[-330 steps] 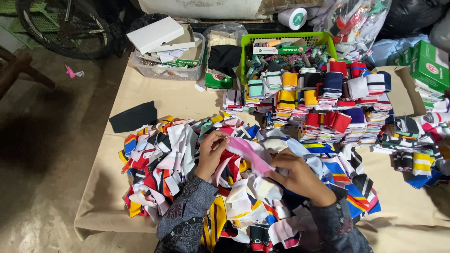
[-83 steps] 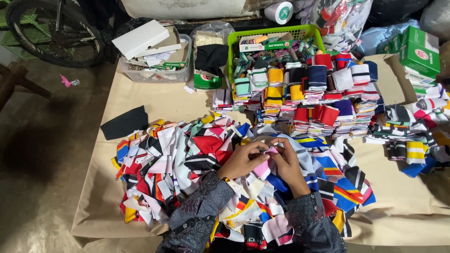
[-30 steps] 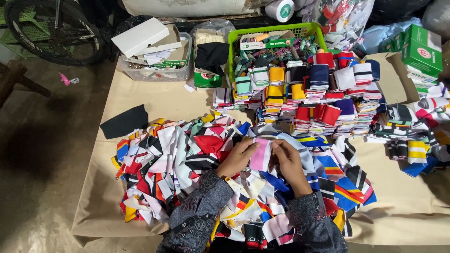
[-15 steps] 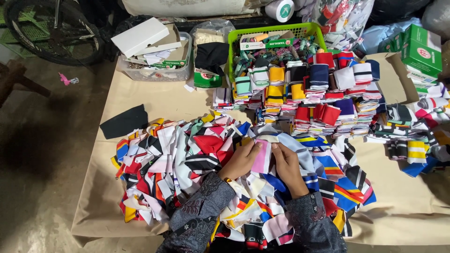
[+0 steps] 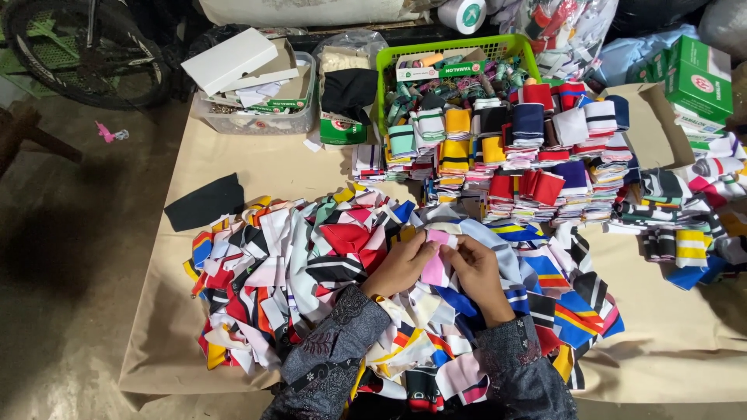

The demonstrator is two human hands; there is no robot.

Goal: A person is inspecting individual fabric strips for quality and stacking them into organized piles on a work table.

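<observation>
You hold one pink cloth piece (image 5: 436, 264) between your two hands, right over the middle of the big loose heap (image 5: 311, 272) of striped cloth pieces. The pink piece stands with its long side running up and away from you, toward the far edge of the table (image 5: 163, 327). Your left hand (image 5: 403, 266) is on its left side and your right hand (image 5: 476, 268) is on its right side. Both hands are equally close, each touching it. The fingers of both hands are curled in and pinch the top end of the piece, thumbs near each other.

Counting: one pink piece in your hands, two hands on it. The loose heap has too many pieces to count. The folded stacks (image 5: 529, 155) toward the far right of the table are many too, in rows. There is one green basket (image 5: 381, 74) at the far edge, one clear tub (image 5: 257, 120) beside it toward the far left corner, and one black cloth (image 5: 204, 202) lying flat near the left edge.
</observation>
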